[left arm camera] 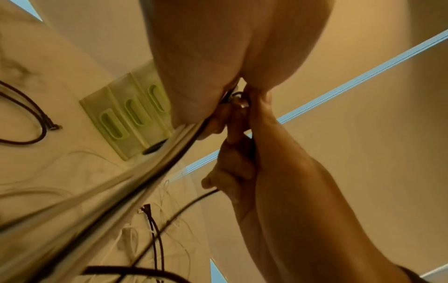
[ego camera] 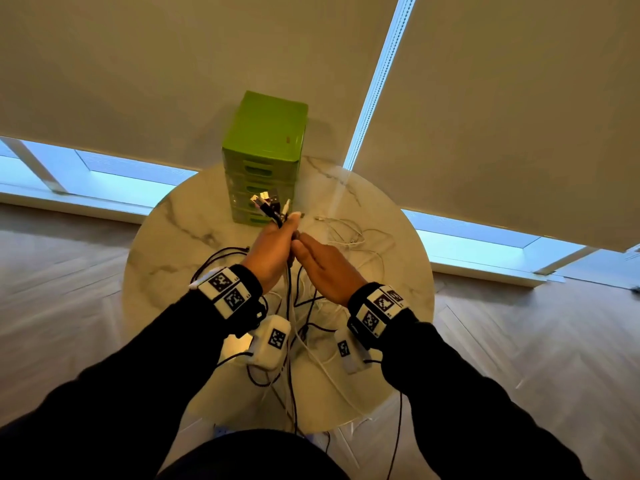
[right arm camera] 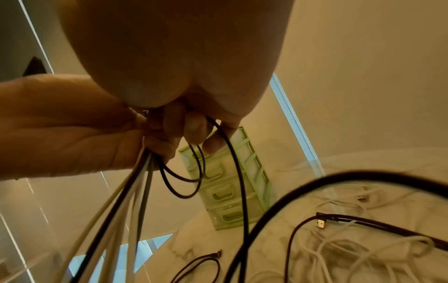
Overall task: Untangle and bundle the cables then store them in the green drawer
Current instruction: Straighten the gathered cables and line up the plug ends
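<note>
Left hand (ego camera: 268,252) clenched around a bunch of black and white cables (ego camera: 273,211), plug ends sticking up out of the fist just in front of the green drawer unit (ego camera: 265,157). Right hand (ego camera: 323,268) pressed against the left, fingers curled and pinching a thin black cable (right arm camera: 232,172) that loops below the fingertips (right arm camera: 194,130). Held strands hanging down between both wrists to the round marble table (ego camera: 166,244) and trailing over its near edge. Green drawer unit standing upright at the far edge of the table, all visible drawers closed. Loose white cables (ego camera: 349,233) lying tangled on the right part of the tabletop, near the drawer unit. Another black cable (ego camera: 221,254) curving on the left part, beside the left wrist. Both forearms in dark sleeves (ego camera: 138,368), marker-tagged bands (ego camera: 227,291) at the wrists.
</note>
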The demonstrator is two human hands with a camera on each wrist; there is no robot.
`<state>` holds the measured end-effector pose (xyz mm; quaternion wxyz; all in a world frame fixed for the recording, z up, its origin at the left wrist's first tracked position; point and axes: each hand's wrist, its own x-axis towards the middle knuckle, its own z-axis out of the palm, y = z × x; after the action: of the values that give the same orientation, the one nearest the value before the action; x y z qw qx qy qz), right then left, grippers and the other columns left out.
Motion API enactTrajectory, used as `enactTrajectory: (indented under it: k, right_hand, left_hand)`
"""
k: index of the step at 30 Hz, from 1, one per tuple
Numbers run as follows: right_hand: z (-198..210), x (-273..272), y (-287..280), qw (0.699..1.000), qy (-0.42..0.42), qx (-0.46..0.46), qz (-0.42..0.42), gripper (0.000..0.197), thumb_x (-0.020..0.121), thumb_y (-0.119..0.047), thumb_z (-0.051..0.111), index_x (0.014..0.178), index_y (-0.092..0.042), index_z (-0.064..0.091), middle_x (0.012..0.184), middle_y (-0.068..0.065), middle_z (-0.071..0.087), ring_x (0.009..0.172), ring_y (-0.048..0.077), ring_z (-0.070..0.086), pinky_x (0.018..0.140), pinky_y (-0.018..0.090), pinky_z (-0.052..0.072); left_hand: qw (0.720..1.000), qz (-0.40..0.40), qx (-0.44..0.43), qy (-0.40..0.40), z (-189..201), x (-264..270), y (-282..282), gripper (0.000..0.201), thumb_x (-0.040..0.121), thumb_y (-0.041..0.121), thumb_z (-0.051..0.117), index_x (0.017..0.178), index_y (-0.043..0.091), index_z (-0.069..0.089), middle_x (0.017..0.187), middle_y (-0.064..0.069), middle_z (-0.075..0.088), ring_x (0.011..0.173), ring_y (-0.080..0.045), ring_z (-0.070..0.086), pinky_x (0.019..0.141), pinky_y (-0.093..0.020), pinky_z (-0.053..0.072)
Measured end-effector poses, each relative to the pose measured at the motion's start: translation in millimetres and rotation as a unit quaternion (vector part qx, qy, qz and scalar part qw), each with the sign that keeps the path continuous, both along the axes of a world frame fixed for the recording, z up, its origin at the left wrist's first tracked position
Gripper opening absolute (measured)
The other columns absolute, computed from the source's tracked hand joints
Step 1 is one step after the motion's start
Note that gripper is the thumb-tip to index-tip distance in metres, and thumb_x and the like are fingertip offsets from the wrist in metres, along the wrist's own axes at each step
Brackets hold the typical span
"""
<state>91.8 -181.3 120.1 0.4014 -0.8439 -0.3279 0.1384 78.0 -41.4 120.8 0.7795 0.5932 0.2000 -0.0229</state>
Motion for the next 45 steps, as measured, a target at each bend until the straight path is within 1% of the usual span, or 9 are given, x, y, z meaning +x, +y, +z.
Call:
enactTrajectory:
  k: [3,11,17,22,27,35,38,41,45]
  right_hand:
    - [-9.0,-2.9,-12.5,0.998,0.056,-0.028,0.027,0.038,0.108,-0.047,0.028,0.076,-0.036,0.045,0.067,-0.013,0.048,0.060,0.001,0.044,0.068,0.026,0.038]
    - [-64.7,-6.1,-61.8,0.972,0.169,-0.164,-0.015,0.061,0.101,-0.065,0.025,0.062,-0.022,0.043,0.053,-0.008,0.045,0.054,0.009,0.041,0.071,0.032,0.039]
    - [-79.2,20.4,-90.6,0.972,0.049,-0.166,-0.159,0.056,0.093,-0.074,0.027,0.075,-0.028,0.052,0.065,0.000,0.062,0.068,0.024,0.064,0.076,0.043,0.053]
    - [-23.9,41.8,-49.4,0.975,0.030,0.024,-0.219,0.034,0.106,-0.040,0.044,0.084,-0.014,0.051,0.067,0.007,0.060,0.060,0.016,0.067,0.064,0.039,0.054]
    - [21.3,23.2,-18.1,0.994,0.010,0.064,-0.089,0.025,0.107,-0.029,0.044,0.097,-0.012,0.058,0.072,-0.004,0.059,0.068,0.010,0.062,0.068,0.018,0.048]
    - [8.7,5.3,-76.5,0.986,0.048,-0.024,-0.160,0.023,0.103,-0.026,0.042,0.106,-0.017,0.064,0.067,-0.005,0.059,0.066,0.018,0.057,0.074,0.038,0.050]
    - [-16.8,3.2,-133.4,0.937,0.076,-0.247,-0.236,0.039,0.099,-0.033,0.039,0.133,-0.022,0.054,0.105,0.011,0.070,0.099,0.033,0.065,0.094,0.048,0.051]
    - [-32.2,-19.9,-175.1,0.882,0.119,-0.370,-0.265,0.069,0.098,-0.026,0.049,0.158,-0.021,0.015,0.154,0.014,0.035,0.137,0.036,0.042,0.111,0.047,0.035]
    - [-21.4,-62.9,-192.5,0.934,-0.001,-0.281,-0.219,0.083,0.086,-0.026,0.071,0.155,-0.027,0.024,0.156,0.004,0.027,0.139,0.028,0.038,0.116,0.044,0.027]
  left_hand:
    - [0.996,0.074,-0.035,-0.028,6.3,4.9,5.5,0.025,0.108,0.035,0.045,0.090,0.019,0.052,0.062,0.006,0.043,0.060,-0.012,0.047,0.066,-0.031,0.039]
    - [0.981,0.129,-0.074,-0.121,46.4,10.5,38.8,0.016,0.110,0.027,0.040,0.095,0.026,0.043,0.053,0.014,0.031,0.044,-0.003,0.026,0.045,-0.019,0.026]
    - [0.981,0.104,0.047,-0.156,46.8,11.9,60.4,0.015,0.109,0.032,0.043,0.101,0.023,0.050,0.063,0.011,0.027,0.051,-0.005,0.026,0.050,-0.023,0.025]
    - [0.988,0.006,0.127,-0.093,14.5,-3.6,29.8,0.019,0.101,0.042,0.055,0.097,0.029,0.068,0.058,0.016,0.037,0.055,-0.008,0.033,0.057,-0.031,0.026]
    - [0.997,-0.032,0.068,-0.017,3.2,-15.0,-2.5,0.041,0.104,0.049,0.046,0.087,0.015,0.061,0.052,0.012,0.033,0.049,-0.009,0.029,0.051,-0.027,0.024]
    - [0.995,-0.057,-0.076,-0.016,16.0,-12.0,-29.1,0.024,0.107,0.028,0.046,0.093,0.012,0.057,0.055,0.010,0.029,0.045,-0.006,0.025,0.046,-0.022,0.023]
    - [0.982,-0.084,-0.167,-0.010,21.1,-7.0,-52.8,0.024,0.105,0.020,0.037,0.091,0.013,0.055,0.056,0.009,0.034,0.044,-0.006,0.028,0.044,-0.021,0.026]
    - [0.969,-0.125,-0.214,-0.023,24.8,-6.6,-86.3,0.025,0.104,0.014,0.031,0.091,0.013,0.053,0.060,0.006,0.037,0.049,-0.008,0.032,0.048,-0.022,0.030]
    - [0.963,-0.168,-0.210,-0.030,29.5,-9.4,-138.5,0.023,0.105,0.011,0.031,0.092,0.014,0.050,0.061,0.005,0.041,0.051,-0.009,0.038,0.053,-0.024,0.034]
